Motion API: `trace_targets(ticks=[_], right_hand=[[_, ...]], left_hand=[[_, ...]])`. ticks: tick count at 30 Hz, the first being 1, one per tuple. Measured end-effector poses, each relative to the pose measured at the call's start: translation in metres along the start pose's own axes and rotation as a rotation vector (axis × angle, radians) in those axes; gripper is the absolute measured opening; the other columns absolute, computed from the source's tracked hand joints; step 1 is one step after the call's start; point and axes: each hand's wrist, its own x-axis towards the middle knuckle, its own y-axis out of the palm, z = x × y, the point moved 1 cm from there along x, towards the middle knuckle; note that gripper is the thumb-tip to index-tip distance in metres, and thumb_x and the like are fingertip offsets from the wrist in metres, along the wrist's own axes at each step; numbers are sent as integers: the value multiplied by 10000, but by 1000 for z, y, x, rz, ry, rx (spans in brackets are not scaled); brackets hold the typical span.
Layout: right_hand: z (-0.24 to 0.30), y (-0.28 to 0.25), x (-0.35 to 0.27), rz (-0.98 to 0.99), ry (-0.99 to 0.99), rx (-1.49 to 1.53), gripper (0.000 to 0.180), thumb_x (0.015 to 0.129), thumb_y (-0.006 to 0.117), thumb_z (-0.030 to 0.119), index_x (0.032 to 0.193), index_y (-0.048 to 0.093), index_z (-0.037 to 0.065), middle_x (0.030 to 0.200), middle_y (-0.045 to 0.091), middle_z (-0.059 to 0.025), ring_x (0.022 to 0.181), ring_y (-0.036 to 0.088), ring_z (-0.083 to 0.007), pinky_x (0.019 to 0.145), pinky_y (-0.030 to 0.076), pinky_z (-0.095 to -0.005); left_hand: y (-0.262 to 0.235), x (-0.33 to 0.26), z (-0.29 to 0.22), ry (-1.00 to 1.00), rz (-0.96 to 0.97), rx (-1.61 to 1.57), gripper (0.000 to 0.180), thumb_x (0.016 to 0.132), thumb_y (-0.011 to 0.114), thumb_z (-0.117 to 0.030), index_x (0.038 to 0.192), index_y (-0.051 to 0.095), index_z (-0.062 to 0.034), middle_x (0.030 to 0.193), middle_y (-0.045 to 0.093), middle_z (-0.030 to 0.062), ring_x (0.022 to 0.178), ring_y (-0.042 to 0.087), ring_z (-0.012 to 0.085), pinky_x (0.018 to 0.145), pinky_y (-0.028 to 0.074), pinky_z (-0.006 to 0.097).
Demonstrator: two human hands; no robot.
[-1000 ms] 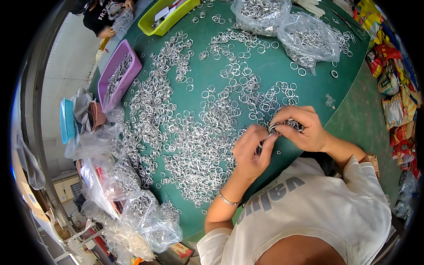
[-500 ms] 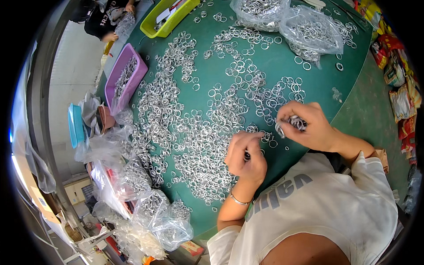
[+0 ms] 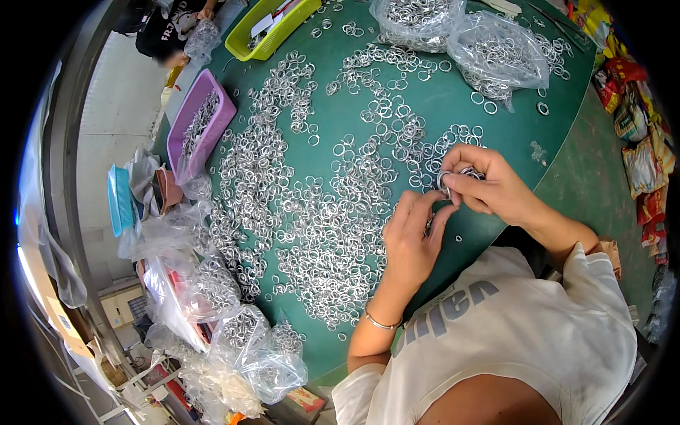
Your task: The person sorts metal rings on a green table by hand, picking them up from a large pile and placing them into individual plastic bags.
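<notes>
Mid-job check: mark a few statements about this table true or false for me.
1. The right hand holds rings. True.
2. The bracelet is on the right wrist. False: the bracelet is on the left wrist.
3. The purple basket stands left of the loose rings. True.
4. The left hand lies flat. False: the left hand has bent fingers, close to the right hand.
</notes>
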Motion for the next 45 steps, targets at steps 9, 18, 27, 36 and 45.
trace_targets(ticks=[9, 18, 27, 36, 45], right_hand=[[-2, 9, -1, -164, -522, -699, 106, 813, 566, 81, 841, 521, -11, 679, 579, -72, 638, 587, -152, 575, 441, -260], [-10, 6, 1, -28, -278, -524, 84, 782, 549, 39, 829, 520, -24, 729, 587, -89, 672, 578, -134, 602, 446, -263], [-13, 12, 2, -239, -573, -801, 110, 730, 601, 7, 817, 537, -14, 709, 596, -113, 623, 599, -209, 563, 457, -295], [-11, 14, 2, -210, -560, -679, 118, 740, 618, 14, 827, 543, -14, 726, 604, -122, 655, 614, -239, 580, 467, -309], [-5, 9, 1, 8, -331, -492, 104, 818, 569, 76, 835, 532, -21, 690, 559, -51, 644, 560, -122, 590, 446, -265]], left_hand=[[-6, -3, 18, -349, -35, -595, 64, 784, 565, 27, 837, 544, -1, 641, 493, -8, 508, 406, 28, 430, 283, 156], [1, -4, 6, -526, 51, -811, 193, 841, 559, -44, 1022, 541, 21, 744, 529, -7, 533, 423, 19, 427, 302, 151], [0, -10, 3, -374, -63, -346, 120, 817, 605, -62, 918, 595, 2, 730, 535, -16, 580, 435, 17, 468, 311, 145], [2, -9, 13, -478, -143, -513, 109, 844, 560, -71, 865, 596, 30, 680, 528, 16, 509, 411, 33, 428, 296, 168], [-6, -8, 19, -807, 11, -1162, 160, 899, 488, -131, 873, 555, 12, 762, 541, 48, 526, 432, 64, 414, 291, 180]])
